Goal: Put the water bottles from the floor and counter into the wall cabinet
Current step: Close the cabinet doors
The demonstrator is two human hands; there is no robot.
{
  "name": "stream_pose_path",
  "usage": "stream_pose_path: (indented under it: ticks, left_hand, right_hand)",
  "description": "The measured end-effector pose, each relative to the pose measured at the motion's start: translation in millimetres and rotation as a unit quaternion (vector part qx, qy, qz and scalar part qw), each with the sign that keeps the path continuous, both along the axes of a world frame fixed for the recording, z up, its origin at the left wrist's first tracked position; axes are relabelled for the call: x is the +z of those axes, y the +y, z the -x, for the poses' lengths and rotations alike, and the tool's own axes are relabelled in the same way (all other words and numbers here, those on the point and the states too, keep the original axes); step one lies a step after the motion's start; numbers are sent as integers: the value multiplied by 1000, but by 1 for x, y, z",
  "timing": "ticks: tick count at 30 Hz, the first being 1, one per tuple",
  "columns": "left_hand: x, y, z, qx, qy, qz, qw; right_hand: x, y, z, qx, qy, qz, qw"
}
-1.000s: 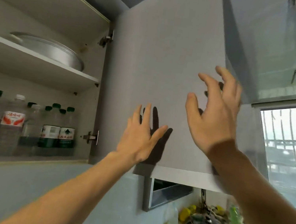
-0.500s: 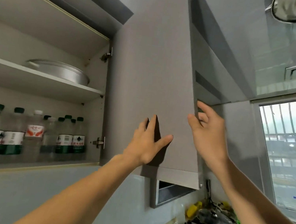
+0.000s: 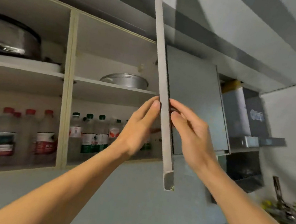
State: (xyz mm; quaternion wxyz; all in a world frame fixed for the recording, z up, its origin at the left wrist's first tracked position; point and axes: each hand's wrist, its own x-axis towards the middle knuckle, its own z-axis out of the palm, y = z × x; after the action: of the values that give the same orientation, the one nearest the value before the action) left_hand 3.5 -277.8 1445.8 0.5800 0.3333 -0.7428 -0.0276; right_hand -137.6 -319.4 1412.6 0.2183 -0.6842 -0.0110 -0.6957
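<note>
The wall cabinet (image 3: 66, 88) stands open, its grey door (image 3: 161, 102) seen edge-on in the middle of the view. My left hand (image 3: 138, 129) lies flat against the door's left face, fingers straight. My right hand (image 3: 192, 133) touches the door's right face, fingers loosely bent at the edge. Several water bottles with green caps (image 3: 92, 134) stand on the lower shelf of the right compartment. Several red-capped bottles (image 3: 45, 135) fill the left compartment. Neither hand holds a bottle.
Metal pans (image 3: 127, 80) and a large pot (image 3: 8, 37) sit on the upper shelf. A range hood (image 3: 250, 127) hangs to the right of the door. A cluttered stove and counter (image 3: 282, 212) lie at the lower right.
The door has swung from nearly facing me to edge-on. My view turned left, showing a second compartment. My right hand dropped to the door's edge, level with my left.
</note>
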Motion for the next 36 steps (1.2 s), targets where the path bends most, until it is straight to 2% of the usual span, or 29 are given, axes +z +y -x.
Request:
stream_pose_path:
  ticks: [3, 7, 13, 19, 24, 27, 36]
  left_hand:
    - [-1, 24, -34, 24, 3, -5, 1000]
    - [-1, 37, -77, 90, 8, -14, 996]
    - [-3, 41, -125, 201, 19, 19, 979]
    - [-2, 24, -155, 324, 8, 47, 945]
    - [-7, 4, -177, 453, 0, 104, 885]
    - [-9, -10, -194, 462, 37, 107, 880]
    - [-3, -25, -245, 442, 107, 4, 891]
  right_hand:
    - [-9, 1, -49, 4, 12, 2, 1000]
    - [-17, -5, -99, -46, 74, 11, 996]
    - [-22, -33, -153, -99, 130, 49, 985]
    - [-32, -86, -182, -180, 175, 83, 964]
    - [-35, -131, -196, -182, 181, 67, 964]
    - [-41, -152, -206, -192, 196, 83, 958]
    - [-46, -186, -246, -246, 198, 137, 939]
